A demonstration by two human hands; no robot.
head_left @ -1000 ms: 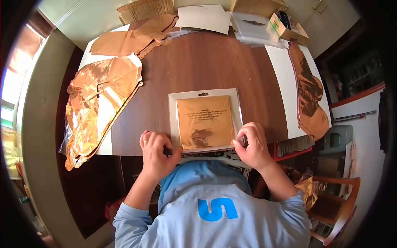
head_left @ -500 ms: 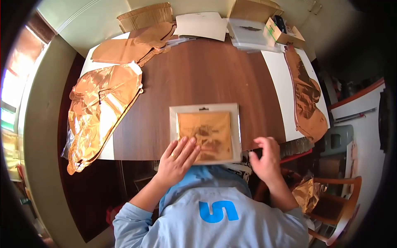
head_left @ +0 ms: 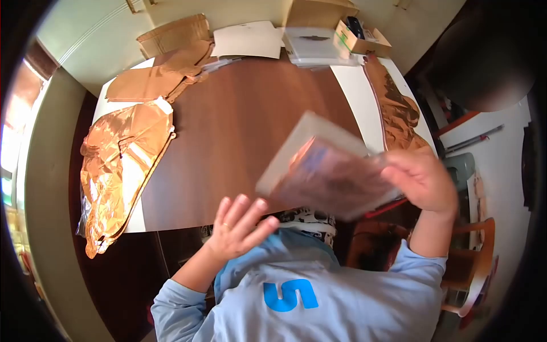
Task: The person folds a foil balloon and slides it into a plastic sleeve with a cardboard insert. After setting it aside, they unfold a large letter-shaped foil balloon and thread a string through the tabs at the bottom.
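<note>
A blurred flat packet (head_left: 333, 174) tilts above the table's (head_left: 228, 125) 6 o'clock edge, pale end toward 10, long axis apparently 10-to-4, at 9 o'clock from the right hand (head_left: 420, 179) pinching it; the left hand (head_left: 238, 227), fingers spread, hovers at its 8 o'clock.

In front of me the counter (head_left: 239, 119) has a brown wood-grain top, with a white band (head_left: 348, 88) along my right side and more white showing at my left. On my left a large, wrinkled copper foil shape (head_left: 128, 157) lies with its lower end over the near edge. Beyond it, a flatter, duller copper piece (head_left: 151, 78) lies near some thin pale strips (head_left: 221, 64). At the far side are a white sheet (head_left: 249, 41), clear plastic sleeves (head_left: 319, 51) and, just beside those, a small open box (head_left: 367, 45). On my right, another crinkled copper piece (head_left: 397, 108) lies lengthwise, partly over the white.
</note>
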